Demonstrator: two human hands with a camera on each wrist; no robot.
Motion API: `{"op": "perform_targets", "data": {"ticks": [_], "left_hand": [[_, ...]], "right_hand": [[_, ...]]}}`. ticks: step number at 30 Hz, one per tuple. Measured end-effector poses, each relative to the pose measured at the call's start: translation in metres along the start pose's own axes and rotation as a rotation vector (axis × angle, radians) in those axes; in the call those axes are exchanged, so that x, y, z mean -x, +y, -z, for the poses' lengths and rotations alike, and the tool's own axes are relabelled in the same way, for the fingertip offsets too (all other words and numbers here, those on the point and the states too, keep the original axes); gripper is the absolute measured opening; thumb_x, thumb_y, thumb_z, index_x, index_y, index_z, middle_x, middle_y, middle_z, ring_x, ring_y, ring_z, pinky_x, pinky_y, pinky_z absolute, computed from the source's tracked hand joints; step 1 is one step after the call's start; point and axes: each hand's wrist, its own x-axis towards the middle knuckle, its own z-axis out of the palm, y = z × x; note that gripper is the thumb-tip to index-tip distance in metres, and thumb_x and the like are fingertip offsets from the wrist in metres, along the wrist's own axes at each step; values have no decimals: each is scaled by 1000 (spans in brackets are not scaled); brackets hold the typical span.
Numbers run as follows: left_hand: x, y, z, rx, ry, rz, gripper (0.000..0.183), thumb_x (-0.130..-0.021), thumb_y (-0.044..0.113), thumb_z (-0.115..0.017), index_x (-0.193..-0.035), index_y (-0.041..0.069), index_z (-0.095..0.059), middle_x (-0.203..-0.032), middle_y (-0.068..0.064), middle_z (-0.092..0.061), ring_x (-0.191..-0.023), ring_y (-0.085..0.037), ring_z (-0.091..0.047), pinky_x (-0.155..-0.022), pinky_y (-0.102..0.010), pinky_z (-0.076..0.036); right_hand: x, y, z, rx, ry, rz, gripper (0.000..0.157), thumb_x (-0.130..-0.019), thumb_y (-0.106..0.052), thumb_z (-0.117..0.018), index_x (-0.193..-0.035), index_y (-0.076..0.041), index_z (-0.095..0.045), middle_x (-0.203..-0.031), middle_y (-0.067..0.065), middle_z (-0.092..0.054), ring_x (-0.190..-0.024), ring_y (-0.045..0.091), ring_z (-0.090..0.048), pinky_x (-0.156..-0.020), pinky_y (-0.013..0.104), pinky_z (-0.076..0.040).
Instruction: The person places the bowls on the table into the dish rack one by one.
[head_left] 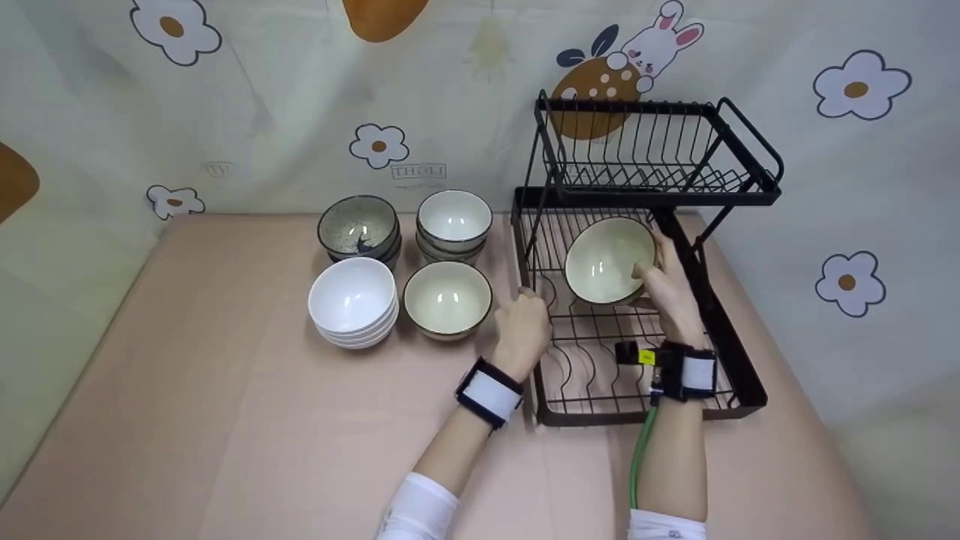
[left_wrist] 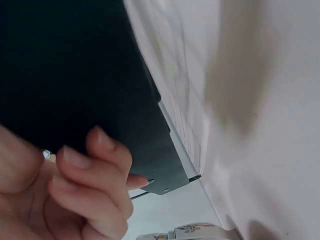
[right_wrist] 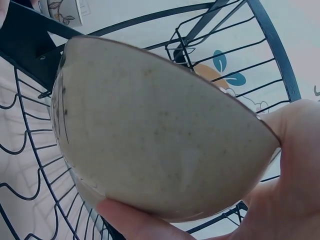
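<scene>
Well left of your left grip (head_left: 523, 330), there's the white bowl stack (head_left: 352, 300), dark bowls (head_left: 360, 225) behind. Closer in, just beside that grip, a cream bowl (head_left: 448, 300) sits on the counter (head_left: 225, 412); a sideways swing could knock it. Now the left grip itself: fingers curled against the side of the rack (head_left: 585, 418), though whether they pinch it I can't tell; a loose hold could let it slide. And here's the held bowl (head_left: 609, 259), tilted above the rack's lower level, pinched at its rim by your right grip (head_left: 673, 289)! One-sided pinch, smooth glaze: it may twist away. Lift early, and the upper tier (head_left: 667, 198), beyond that grip, could clip it.
</scene>
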Motion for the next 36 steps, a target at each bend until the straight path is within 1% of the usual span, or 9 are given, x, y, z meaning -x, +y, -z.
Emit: {"op": "perform_targets", "data": {"ticks": [3,6,12,15,18,23,26,32,36], "left_hand": [[1,1,-2,-27,22,-9,45,-84,18,-64,-116,-12,-58,-88,-12,-74,-74,-27,-70,-57,-36,-56],[1,1,-4,-43,61,-17,38,-84,15,-62,-113,-11,-60,-84,-12,-74,-71,-26,-70,-55,-35,-56],[3,1,-5,-83,110,-26,35,-83,14,-63,-110,-9,-62,-81,-9,-73,-67,-24,-69,-52,-33,-54],[4,3,-6,-84,117,-32,35,-83,15,-63,-109,-9,-62,-79,-9,-73,-66,-23,-69,-51,-32,-54],[4,4,-7,-85,122,-37,31,-83,14,-63,-106,-7,-63,-79,-9,-72,-66,-23,-69,-51,-32,-54],[4,4,-8,-125,168,-38,27,-83,12,-62,-102,-5,-64,-77,-7,-71,-64,-21,-68,-51,-31,-53],[4,3,-8,-152,205,-37,28,-81,14,-64,-102,-5,-65,-74,-6,-71,-63,-20,-67,-49,-29,-52],[4,2,-8,-141,193,-44,27,-81,13,-64,-102,-4,-65,-78,-7,-71,-64,-20,-68,-50,-29,-52],[4,3,-8,-116,173,-40,25,-81,12,-63,-101,-4,-64,-79,-7,-71,-65,-20,-68,-51,-29,-53]], "right_hand": [[0,-1,-1,65,39,0,81,-82,-5,-45,-153,-22,-12,-162,5,-4,-114,29,-48,-87,41,-52],[-1,-2,-2,117,78,-1,77,-82,-9,-47,-152,-22,-19,-161,5,-10,-93,24,-52,-73,35,-56],[-2,-4,-8,180,161,31,70,-81,-13,-51,-147,-23,-30,-152,16,-31,-104,32,-54,-62,31,-58],[-4,-4,-8,210,186,18,67,-82,-16,-53,-145,-23,-32,-144,20,-40,-89,28,-57,-57,27,-56],[-7,-3,-8,257,197,20,65,-82,-17,-54,-144,-20,-34,-139,24,-45,-87,28,-57,-56,25,-55],[-19,-7,-9,395,230,93,60,-81,-20,-58,-138,-11,-39,-133,27,-50,-106,37,-57,-72,39,-57],[-29,-11,-13,472,250,136,58,-81,-23,-60,-134,-9,-41,-128,26,-55,-108,39,-57,-79,45,-54],[-50,-14,-24,641,282,165,63,-80,-37,-64,-134,-15,-41,-121,28,-53,-100,41,-57,-76,49,-51],[-64,-11,-34,814,336,299,69,-76,-40,-71,-131,-7,-47,-118,33,-52,-97,44,-57,-73,53,-52]]}}
